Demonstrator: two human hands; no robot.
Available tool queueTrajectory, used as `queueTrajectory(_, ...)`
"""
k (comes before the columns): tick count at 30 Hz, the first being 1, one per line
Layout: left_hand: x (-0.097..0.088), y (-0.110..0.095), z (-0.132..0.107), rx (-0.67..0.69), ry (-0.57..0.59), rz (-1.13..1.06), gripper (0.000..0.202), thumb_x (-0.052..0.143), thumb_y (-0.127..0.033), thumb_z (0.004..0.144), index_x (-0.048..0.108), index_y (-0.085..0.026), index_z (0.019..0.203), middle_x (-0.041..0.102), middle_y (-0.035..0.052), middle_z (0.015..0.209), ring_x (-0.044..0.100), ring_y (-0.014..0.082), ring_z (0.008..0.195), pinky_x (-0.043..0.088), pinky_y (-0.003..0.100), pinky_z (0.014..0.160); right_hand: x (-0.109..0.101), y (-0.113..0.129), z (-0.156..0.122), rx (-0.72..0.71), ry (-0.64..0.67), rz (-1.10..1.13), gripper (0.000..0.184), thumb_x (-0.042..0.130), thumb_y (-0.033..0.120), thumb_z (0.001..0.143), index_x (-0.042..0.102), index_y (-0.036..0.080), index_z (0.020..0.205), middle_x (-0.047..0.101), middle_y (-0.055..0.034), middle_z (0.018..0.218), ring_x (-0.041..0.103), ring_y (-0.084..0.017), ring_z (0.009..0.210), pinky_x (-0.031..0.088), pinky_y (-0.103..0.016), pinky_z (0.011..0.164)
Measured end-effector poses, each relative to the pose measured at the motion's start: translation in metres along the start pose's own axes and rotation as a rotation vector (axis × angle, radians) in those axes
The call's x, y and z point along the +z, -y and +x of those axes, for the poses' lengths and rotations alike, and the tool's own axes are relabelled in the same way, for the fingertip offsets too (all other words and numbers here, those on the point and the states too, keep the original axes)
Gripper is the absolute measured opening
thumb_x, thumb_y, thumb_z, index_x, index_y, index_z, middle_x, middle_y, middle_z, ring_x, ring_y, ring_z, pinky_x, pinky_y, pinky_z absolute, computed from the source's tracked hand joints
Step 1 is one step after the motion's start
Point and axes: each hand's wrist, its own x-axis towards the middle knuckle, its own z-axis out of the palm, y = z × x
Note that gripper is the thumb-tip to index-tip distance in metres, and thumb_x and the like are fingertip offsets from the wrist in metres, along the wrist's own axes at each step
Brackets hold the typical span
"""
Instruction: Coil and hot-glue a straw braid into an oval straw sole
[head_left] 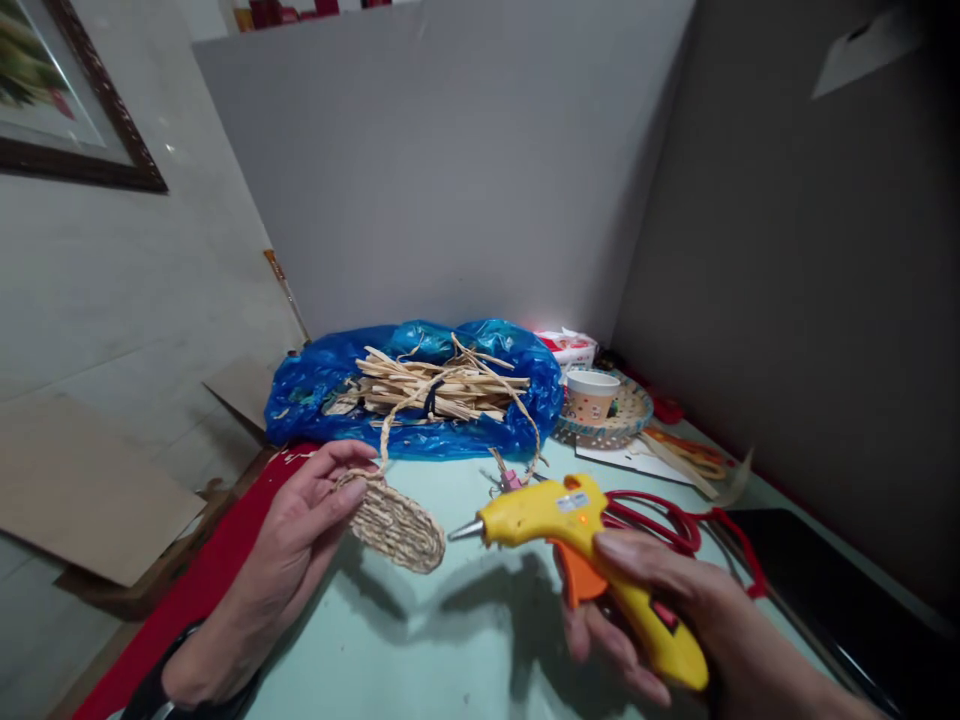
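My left hand pinches one end of a flat oval coil of braided straw between thumb and fingers, above the table. From the coil a loose straw braid runs up over the straw bundle and down toward a pink clip. My right hand is wrapped round the handle of a yellow glue gun with an orange trigger. Its metal nozzle points left, close to the coil's rounded end; a small gap seems to separate them. An orange light glows on the gun's side.
Dried straw strips lie on a blue plastic bag at the back. To the right, a paper cup stands in a woven basket. Red cable curls behind the gun, near a black flat object. Grey panels enclose the back and right.
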Motion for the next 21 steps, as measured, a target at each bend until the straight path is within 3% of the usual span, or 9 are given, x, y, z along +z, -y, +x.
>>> queueTrajectory(6,0.004,0.001,-0.002,-0.052,0.011,0.020,0.023,0.087,-0.030,0.072,0.074,-0.022,0.088,0.070,-0.0016,0.075,0.063,0.0124,0.066,0.052,0.020,0.062,-0.007,-0.032,0.013,0.223,0.119,-0.104,0.065,0.036,0.054,0.089,0.068,0.009,0.054,0.060,-0.0075,0.049,0.038,-0.006,0.032,0.023,-0.021,0.035)
queueTrajectory(10,0.007,0.006,-0.004,-0.110,0.047,0.037,0.022,0.087,-0.032,0.070,0.075,-0.023,0.086,0.070,-0.0016,0.073,0.062,0.0136,0.065,0.050,0.021,0.060,-0.002,-0.021,0.004,0.298,0.131,-0.229,0.060,0.041,0.054,0.092,0.071,0.009,0.065,0.058,-0.0042,0.050,0.049,-0.011,0.040,0.035,-0.021,0.040)
queueTrajectory(12,0.008,0.008,-0.007,-0.129,0.065,0.047,0.021,0.088,-0.033,0.070,0.076,-0.023,0.085,0.069,-0.0019,0.074,0.060,0.0131,0.067,0.048,0.020,0.060,0.001,-0.007,-0.003,0.272,0.091,-0.536,0.054,0.043,0.054,0.096,0.068,0.014,0.071,0.060,-0.0023,0.059,0.051,-0.012,0.050,0.038,-0.022,0.047)
queueTrajectory(16,0.013,0.010,-0.015,-0.155,0.141,0.134,0.020,0.084,-0.041,0.072,0.077,-0.025,0.083,0.066,-0.0019,0.076,0.058,0.0150,0.071,0.046,0.022,0.064,0.007,0.017,-0.008,0.019,-0.133,-1.275,0.049,0.043,0.052,0.100,0.060,0.019,0.069,0.056,-0.0003,0.061,0.047,-0.013,0.053,0.033,-0.026,0.050)
queueTrajectory(19,0.020,0.009,-0.020,-0.135,0.234,0.275,0.019,0.077,-0.046,0.078,0.077,-0.028,0.082,0.064,-0.0012,0.075,0.056,0.0177,0.072,0.044,0.025,0.066,0.016,0.029,-0.002,-0.336,-0.294,-1.407,0.031,0.044,0.038,0.102,0.065,0.019,0.090,0.068,-0.0057,0.080,0.059,-0.020,0.070,0.047,-0.033,0.064)
queueTrajectory(20,0.022,0.009,-0.021,-0.119,0.259,0.322,0.019,0.075,-0.047,0.079,0.076,-0.028,0.082,0.064,-0.0006,0.075,0.056,0.0189,0.073,0.044,0.026,0.067,0.020,0.032,0.001,-0.515,-0.298,-1.406,0.022,0.046,0.030,0.101,0.064,0.018,0.106,0.071,-0.0093,0.099,0.062,-0.023,0.087,0.050,-0.036,0.076)
queueTrajectory(21,0.023,0.008,-0.022,-0.104,0.282,0.363,0.019,0.074,-0.047,0.080,0.076,-0.028,0.081,0.065,0.0003,0.076,0.057,0.0204,0.075,0.044,0.028,0.069,0.024,0.034,0.005,-0.666,-0.257,-1.414,0.024,0.048,0.022,0.100,0.060,0.017,0.120,0.068,-0.0117,0.118,0.059,-0.025,0.105,0.050,-0.038,0.087)
